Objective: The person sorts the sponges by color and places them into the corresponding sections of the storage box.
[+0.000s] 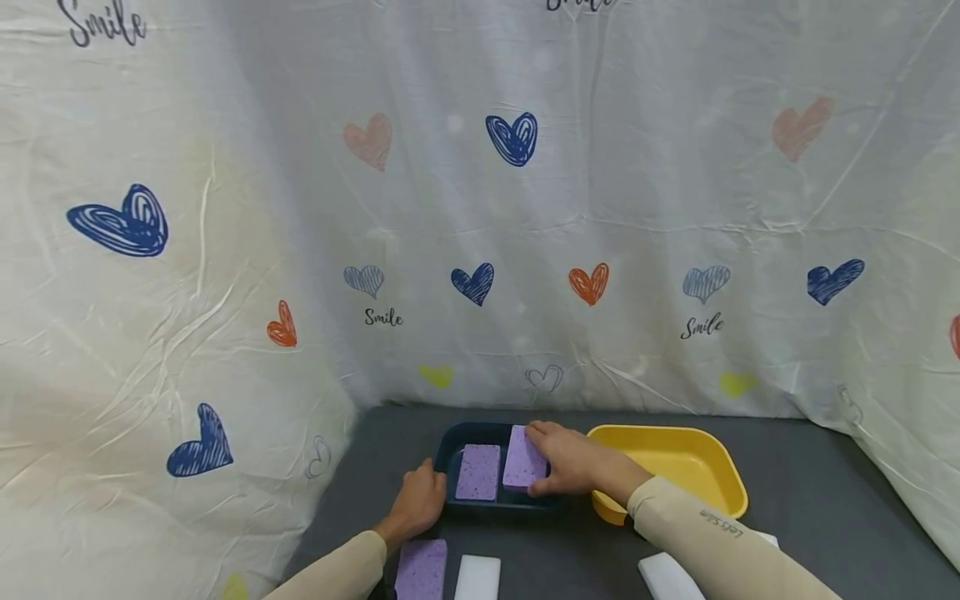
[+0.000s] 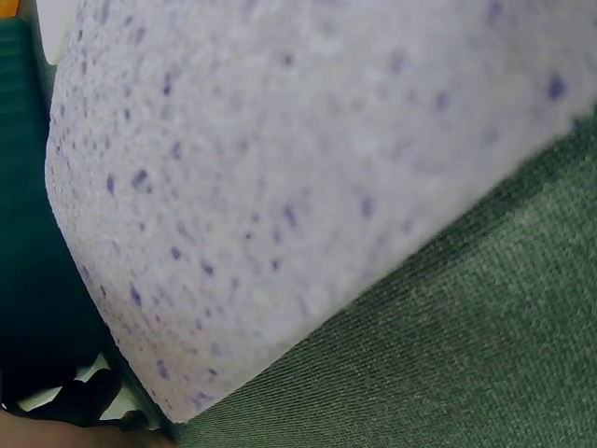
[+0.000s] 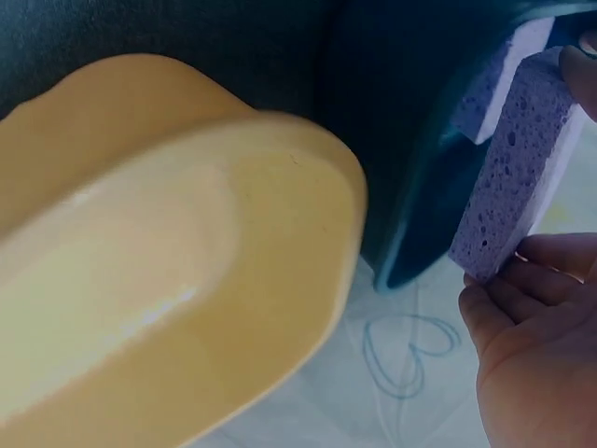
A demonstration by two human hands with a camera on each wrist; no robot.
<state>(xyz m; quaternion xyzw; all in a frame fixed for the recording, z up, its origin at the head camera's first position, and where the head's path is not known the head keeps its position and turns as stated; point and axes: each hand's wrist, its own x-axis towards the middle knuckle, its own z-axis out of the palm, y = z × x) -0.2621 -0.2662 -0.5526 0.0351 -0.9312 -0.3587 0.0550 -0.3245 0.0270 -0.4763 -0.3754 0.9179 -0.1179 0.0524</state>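
My right hand (image 1: 570, 458) grips a purple sponge (image 1: 524, 458) at its ends, thumb at the near end and fingers at the far end. This sponge is over the right half of a dark blue tray (image 1: 502, 510). Beside it, a second purple sponge (image 1: 477, 472) lies inside the tray. My left hand (image 1: 420, 497) holds the tray's left rim. In the right wrist view the gripped sponge (image 3: 522, 159) appears tilted at the tray's opening. A speckled sponge (image 2: 280, 187) fills much of the left wrist view, close to that wrist.
To the right stands a yellow tray (image 1: 675, 442), partly behind my right forearm. In front lie another purple sponge (image 1: 422, 571), a white block (image 1: 477, 577) and a second white block (image 1: 670, 577) by the right sleeve. A patterned curtain (image 1: 637, 192) rises behind the dark table (image 1: 570, 550).
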